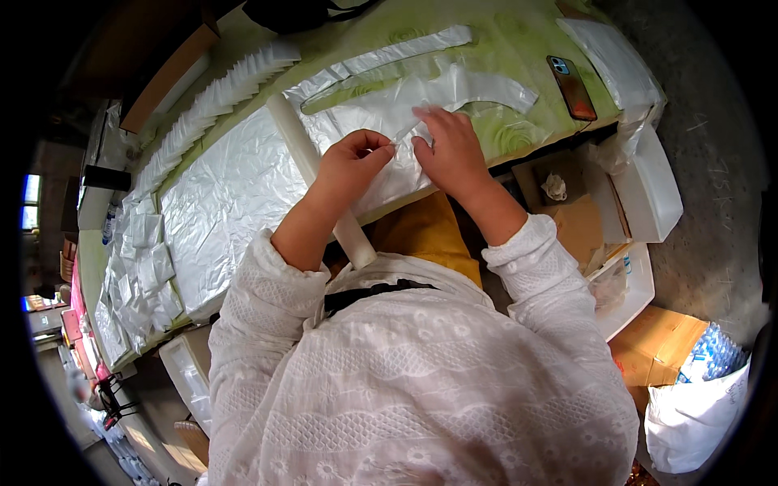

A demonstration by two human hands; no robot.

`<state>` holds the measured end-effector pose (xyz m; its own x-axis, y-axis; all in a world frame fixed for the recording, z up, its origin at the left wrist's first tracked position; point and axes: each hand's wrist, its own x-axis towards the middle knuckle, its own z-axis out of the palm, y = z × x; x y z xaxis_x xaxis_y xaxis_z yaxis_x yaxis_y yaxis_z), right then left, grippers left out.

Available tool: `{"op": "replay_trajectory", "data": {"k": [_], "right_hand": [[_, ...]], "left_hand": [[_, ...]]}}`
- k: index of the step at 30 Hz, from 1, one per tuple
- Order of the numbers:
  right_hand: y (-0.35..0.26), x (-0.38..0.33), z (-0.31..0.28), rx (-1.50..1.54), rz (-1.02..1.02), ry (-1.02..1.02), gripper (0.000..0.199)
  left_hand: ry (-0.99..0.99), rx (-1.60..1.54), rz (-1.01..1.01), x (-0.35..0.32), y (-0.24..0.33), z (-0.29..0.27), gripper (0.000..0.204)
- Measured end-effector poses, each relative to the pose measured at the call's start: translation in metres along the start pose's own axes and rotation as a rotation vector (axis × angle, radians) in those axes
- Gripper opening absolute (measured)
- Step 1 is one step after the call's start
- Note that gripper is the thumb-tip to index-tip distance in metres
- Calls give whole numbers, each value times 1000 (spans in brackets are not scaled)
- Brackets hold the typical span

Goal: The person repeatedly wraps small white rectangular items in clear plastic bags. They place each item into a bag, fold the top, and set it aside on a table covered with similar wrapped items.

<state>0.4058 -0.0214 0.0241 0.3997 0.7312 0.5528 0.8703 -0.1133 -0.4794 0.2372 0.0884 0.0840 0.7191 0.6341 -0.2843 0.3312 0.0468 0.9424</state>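
Note:
In front of me a white plastic bag [454, 85] with long handle-like strips lies spread on the green-patterned table. My left hand [354, 168] is closed in a pinch over its near part, with what looks like a thin edge of plastic film between thumb and forefinger. Just to the right hovers my right hand [454, 154], thumb and fingers apart, its fingertips slightly smeared by motion. A pale tube [308, 154] lies across the plastic beside my left forearm, its near end jutting past the table edge. Left of it stretches a stack of shiny plastic sheets [223, 206].
A row of folded white packets [190, 117] runs along the far left, with loose small packets [142, 267] nearer. A phone [571, 87] and flat plastic bags [608, 57] lie at right. Open boxes [660, 182], a carton [660, 344] and a white sack [697, 417] stand below right.

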Motion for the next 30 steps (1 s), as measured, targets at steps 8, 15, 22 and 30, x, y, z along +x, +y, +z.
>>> {"op": "replay_trajectory", "data": {"k": [8,15,22,30], "right_hand": [[-70,34,5,69,-496,-105,69],[63,26,-6,-335,216,-120,65],[60,-7,-57,157,375,112,39],[-102,-48,-3,533,-253,-216,32]], "left_hand": [[220,-455,169,-15,33,-51,57],[597,-218,0,-62,-22,-162,51],[994,548,146,-80,-116,-218,52],[454,768,469,-57,-89,-98,53]]}}
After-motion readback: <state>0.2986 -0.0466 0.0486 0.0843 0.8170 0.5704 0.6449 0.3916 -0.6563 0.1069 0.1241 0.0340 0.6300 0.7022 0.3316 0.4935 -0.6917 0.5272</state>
